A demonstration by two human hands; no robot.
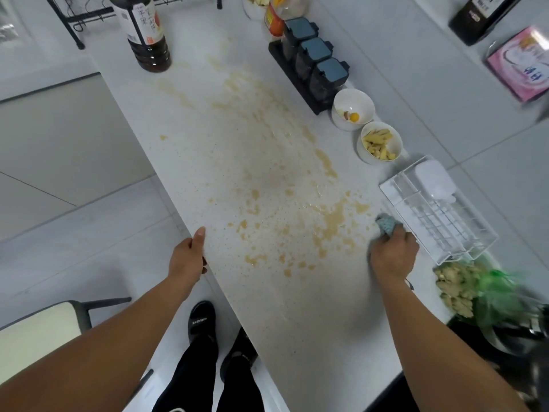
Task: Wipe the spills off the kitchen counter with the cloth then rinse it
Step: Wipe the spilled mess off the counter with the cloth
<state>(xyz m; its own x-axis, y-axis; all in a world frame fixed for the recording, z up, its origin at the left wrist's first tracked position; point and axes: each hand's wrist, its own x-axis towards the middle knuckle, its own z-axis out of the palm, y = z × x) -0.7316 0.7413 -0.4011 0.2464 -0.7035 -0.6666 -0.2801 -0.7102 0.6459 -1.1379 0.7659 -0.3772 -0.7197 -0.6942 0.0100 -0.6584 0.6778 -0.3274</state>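
Blue cloth (387,225) bunched under right hand (393,255), beside spills (332,224).

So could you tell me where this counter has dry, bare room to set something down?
Free: the near end of the counter, between both forearms below the spill. Crowded: the far edge, with the condiment jars, two bowls and white rack.
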